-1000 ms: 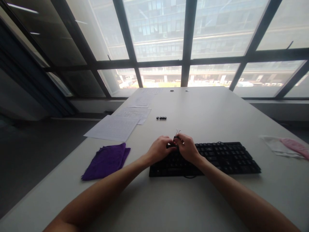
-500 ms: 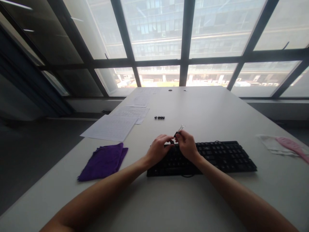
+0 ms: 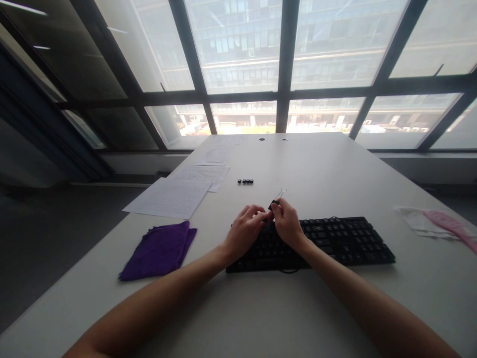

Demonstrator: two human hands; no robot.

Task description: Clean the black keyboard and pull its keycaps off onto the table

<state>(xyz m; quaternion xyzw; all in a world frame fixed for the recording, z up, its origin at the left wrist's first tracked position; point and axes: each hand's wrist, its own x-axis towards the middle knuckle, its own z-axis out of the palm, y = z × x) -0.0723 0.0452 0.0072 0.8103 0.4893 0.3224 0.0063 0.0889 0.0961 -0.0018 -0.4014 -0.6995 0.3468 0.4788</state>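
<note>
A black computer keyboard (image 3: 345, 241) lies on the table below both hands. My right hand (image 3: 288, 223) is closed on a keycap puller (image 3: 275, 204) with a black handle, its thin wire prongs pointing up and away. Just left of it, over the keyboard's back edge, my left hand (image 3: 246, 228) has thumb and fingers pinched around a small black keycap (image 3: 266, 220), mostly hidden by the fingers. The two hands' fingertips meet near the puller. Beyond them several loose black keycaps (image 3: 246, 181) stand in a short row.
A folded purple cloth (image 3: 158, 251) lies left of the keyboard, with printed papers (image 3: 169, 196) behind it. On the right are a white cloth (image 3: 413, 223) and a pink item (image 3: 445, 222). The white table (image 3: 316, 169) reaches toward large windows.
Both hands have risen slightly. The left fingers have moved closer to the right hand and closed in around the keycap. The puller's prongs tip a little higher.
</note>
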